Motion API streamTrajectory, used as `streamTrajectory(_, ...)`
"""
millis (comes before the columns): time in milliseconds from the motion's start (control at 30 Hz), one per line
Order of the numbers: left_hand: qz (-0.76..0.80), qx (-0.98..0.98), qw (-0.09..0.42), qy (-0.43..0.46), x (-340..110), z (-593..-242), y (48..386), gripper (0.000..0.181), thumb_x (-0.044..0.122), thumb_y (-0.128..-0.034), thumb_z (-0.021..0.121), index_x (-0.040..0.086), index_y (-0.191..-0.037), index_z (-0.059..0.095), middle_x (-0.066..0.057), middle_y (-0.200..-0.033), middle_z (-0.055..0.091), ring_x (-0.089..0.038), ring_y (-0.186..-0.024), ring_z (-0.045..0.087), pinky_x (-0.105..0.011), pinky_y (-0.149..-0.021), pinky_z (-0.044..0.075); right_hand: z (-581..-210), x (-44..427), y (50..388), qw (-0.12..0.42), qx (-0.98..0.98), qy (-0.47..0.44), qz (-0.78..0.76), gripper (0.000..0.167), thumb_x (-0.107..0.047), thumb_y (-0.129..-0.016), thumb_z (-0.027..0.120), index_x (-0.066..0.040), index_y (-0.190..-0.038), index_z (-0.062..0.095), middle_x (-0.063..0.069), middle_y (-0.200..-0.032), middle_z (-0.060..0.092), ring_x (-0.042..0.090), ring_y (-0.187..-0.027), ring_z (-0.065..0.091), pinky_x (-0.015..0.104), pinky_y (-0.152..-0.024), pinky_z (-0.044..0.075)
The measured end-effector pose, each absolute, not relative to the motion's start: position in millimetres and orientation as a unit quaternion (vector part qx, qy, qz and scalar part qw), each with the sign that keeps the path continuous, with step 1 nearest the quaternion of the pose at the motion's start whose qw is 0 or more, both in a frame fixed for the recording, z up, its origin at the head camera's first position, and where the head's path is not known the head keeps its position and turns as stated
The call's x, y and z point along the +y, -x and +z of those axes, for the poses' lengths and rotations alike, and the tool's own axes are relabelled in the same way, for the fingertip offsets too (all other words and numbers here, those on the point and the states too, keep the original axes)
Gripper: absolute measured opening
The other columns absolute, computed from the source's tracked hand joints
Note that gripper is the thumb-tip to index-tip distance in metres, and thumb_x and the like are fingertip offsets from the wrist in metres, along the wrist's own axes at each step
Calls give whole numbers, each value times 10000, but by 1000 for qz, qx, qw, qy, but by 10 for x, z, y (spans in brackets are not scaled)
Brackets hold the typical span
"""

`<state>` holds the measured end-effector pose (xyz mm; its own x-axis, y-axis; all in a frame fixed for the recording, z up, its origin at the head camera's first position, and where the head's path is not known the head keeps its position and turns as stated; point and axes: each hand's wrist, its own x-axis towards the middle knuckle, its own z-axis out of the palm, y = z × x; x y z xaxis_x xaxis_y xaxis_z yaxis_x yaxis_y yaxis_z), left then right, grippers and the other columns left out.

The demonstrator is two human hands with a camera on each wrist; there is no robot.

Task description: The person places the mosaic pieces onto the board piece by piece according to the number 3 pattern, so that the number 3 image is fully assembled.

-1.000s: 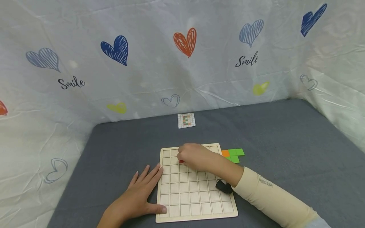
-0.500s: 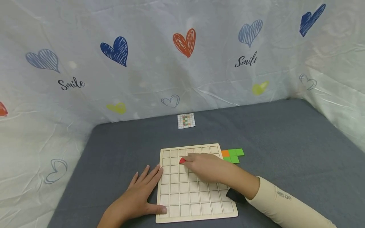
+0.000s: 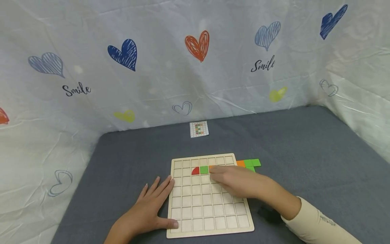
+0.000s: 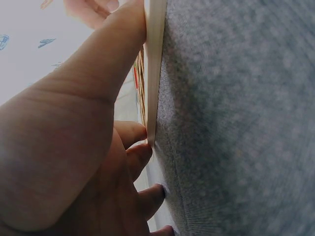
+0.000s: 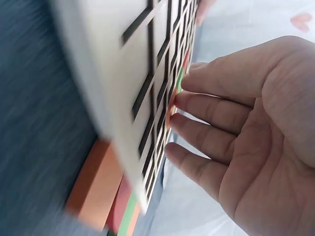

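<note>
A pale wooden grid board (image 3: 210, 234) lies on the grey cloth. In one of its upper rows sit a red quarter-round tile (image 3: 195, 171), a green square tile (image 3: 204, 169) and an orange tile (image 3: 211, 168) partly covered by fingers. My right hand (image 3: 240, 181) reaches over the board from the right, its fingertips touching the orange piece. In the right wrist view, those fingers (image 5: 199, 130) are loosely extended against the row. My left hand (image 3: 152, 203) is spread along the board's left side, thumb on the lower left corner and fingertips against the edge.
Orange (image 3: 240, 164) and green tiles (image 3: 252, 163) lie beside the board's upper right edge; the right wrist view shows them as stacks (image 5: 93, 184). A small printed pattern card (image 3: 199, 129) lies near the back. A white curtain with hearts (image 3: 197, 45) hangs behind the table.
My right hand has slid rightward along the row, from the red tile past the green one to the orange one, uncovering them. My left hand has stayed in place.
</note>
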<state>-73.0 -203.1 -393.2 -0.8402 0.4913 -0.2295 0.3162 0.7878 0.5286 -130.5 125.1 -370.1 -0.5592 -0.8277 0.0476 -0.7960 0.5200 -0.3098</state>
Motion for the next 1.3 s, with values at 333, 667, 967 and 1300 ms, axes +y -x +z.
streamTrajectory(333, 242, 929, 182, -211, -2018, -3924, 732, 1159, 757, -750, 693, 169, -1622, 206, -5, -1669, 132, -396, -1511, 28, -702, -1111, -2, -3743, 1738, 1273, 34, 893, 421, -156, 247, -13, -954, 617, -57, -1189, 678, 122, -1349, 613, 273, -1303, 537, 444, -1015, 471)
streamTrajectory(667, 234, 932, 178, -211, -2025, -3922, 736, 1163, 761, -743, 693, 167, -1621, 214, -12, -1668, 140, -407, -1509, 39, -709, -1109, 6, -3717, 2116, 1291, 29, 917, 366, -155, 306, -22, -927, 683, -42, -1232, 681, 144, -1327, 625, 323, -1216, 597, 505, -947, 502)
streamTrajectory(967, 228, 935, 180, -205, -2004, -3940, 735, 1178, 787, -724, 681, 183, -1621, 215, 6, -1667, 141, -392, -1512, 39, -694, -1117, 8, -3762, 2310, 1315, 10, 927, 343, -151, 329, -30, -924, 689, 3, -1251, 682, 201, -1316, 625, 375, -1231, 582, 535, -955, 492)
streamTrajectory(1300, 227, 935, 177, -206, -2003, -3933, 729, 1171, 783, -731, 684, 180, -1621, 217, 15, -1668, 134, -384, -1514, 39, -690, -1120, 7, -3774, 2404, 1304, 7, 933, 325, -154, 300, -20, -909, 702, 2, -1208, 707, 200, -1262, 657, 385, -1178, 615, 546, -928, 504)
